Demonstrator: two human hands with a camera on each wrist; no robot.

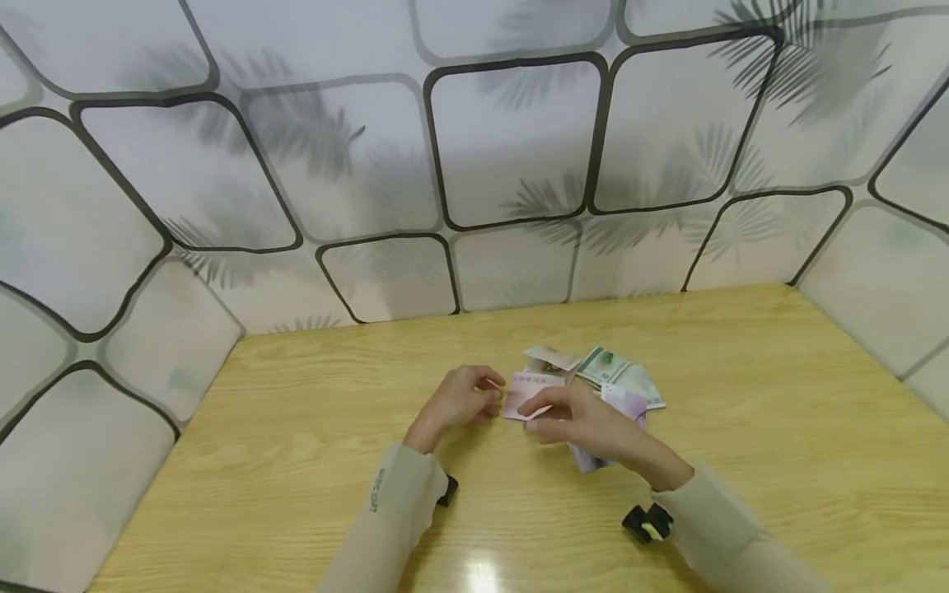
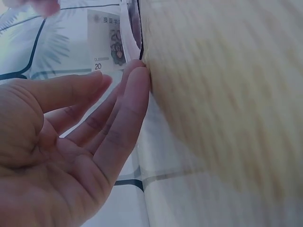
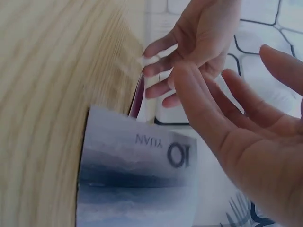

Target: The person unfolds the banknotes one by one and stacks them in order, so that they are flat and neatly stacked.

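Note:
Several banknotes lie in a loose heap on the wooden table. A pink note (image 1: 530, 385) is at the heap's left side, between the two hands. The left hand (image 1: 463, 401) is at that note's left edge, fingers loosely bent and holding nothing; in the left wrist view the hand (image 2: 90, 137) has its fingertips by the notes' edge, near a note marked 20 (image 2: 105, 42). My right hand (image 1: 586, 420) hovers over the pink note's right part with relaxed fingers. In the right wrist view this hand (image 3: 246, 123) is beside a grey-blue note marked 10 (image 3: 137, 175), its fingers apart from it.
Green notes (image 1: 604, 366) lie at the back of the heap, and purple notes (image 1: 626, 401) on its right, partly under the right forearm. The wooden table (image 1: 296, 428) extends around. Patterned fabric walls (image 1: 519, 148) enclose its back and sides.

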